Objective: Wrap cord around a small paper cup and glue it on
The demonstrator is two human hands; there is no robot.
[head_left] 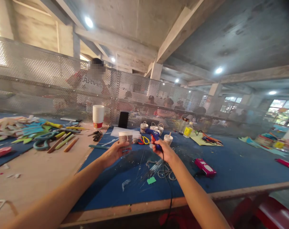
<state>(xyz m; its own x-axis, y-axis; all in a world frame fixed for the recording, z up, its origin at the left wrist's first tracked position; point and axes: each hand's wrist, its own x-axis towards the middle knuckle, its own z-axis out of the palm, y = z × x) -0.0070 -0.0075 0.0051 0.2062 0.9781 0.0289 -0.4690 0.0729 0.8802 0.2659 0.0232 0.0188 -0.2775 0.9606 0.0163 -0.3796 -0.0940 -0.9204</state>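
Note:
My left hand (115, 153) is closed around a paper cup (125, 138) whose side looks wrapped in cord, held above the blue table mat (106, 187). In my right hand (164, 150) is a blue glue gun (156, 137), its dark cable (168, 184) hanging down over the front edge. The gun's nozzle points left, apart from the cup. Loose grey cord (167, 171) and a green scrap (151, 180) lie below my hands. Scissors with yellow and red handles (144, 140) rest between the cup and the gun. Behind the gun stand several small handled cups (144, 127).
On the left are a stack of paper cups (98, 115), blue-handled scissors (43, 142), wooden-handled tools and coloured scraps (17, 127). A phone (123, 120) leans on the perforated screen (125, 92). To the right are a yellow-labelled bottle (187, 130) and a magenta box (205, 167). People are behind the screen.

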